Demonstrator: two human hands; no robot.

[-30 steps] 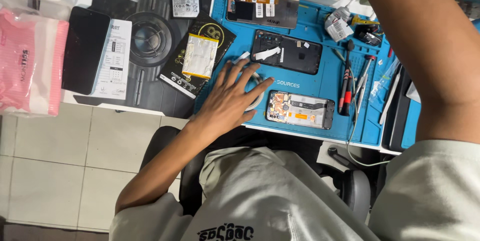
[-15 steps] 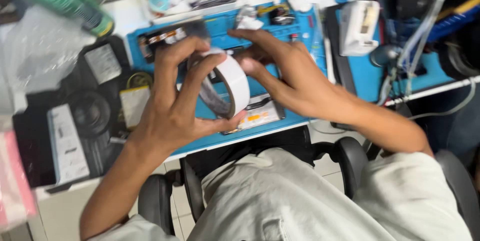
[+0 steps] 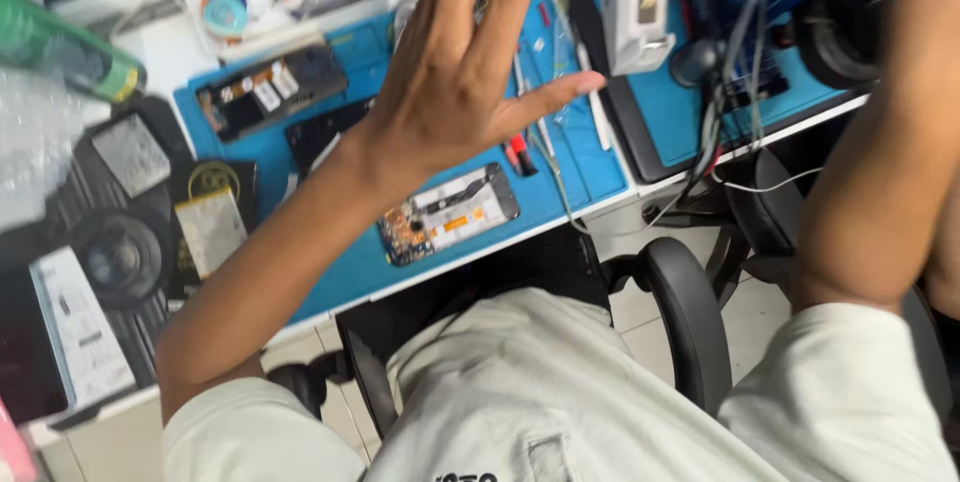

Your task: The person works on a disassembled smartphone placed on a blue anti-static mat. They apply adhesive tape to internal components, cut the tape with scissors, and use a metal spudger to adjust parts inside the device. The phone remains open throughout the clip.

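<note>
Hovering: left hand (image 3: 455, 92) — fingers spread wide, holding nothing, above the blue mat (image 3: 570, 157)
Nearest: opened phone (image 3: 447, 214) — lying flat on the mat, just below the palm; red-handled tool (image 3: 520, 157) beside it
Right hand: out of sight; only the raised forearm (image 3: 890, 132) shows

Right hand out of frame; left hand (image 3: 455, 92) fingertips cropped.
</note>
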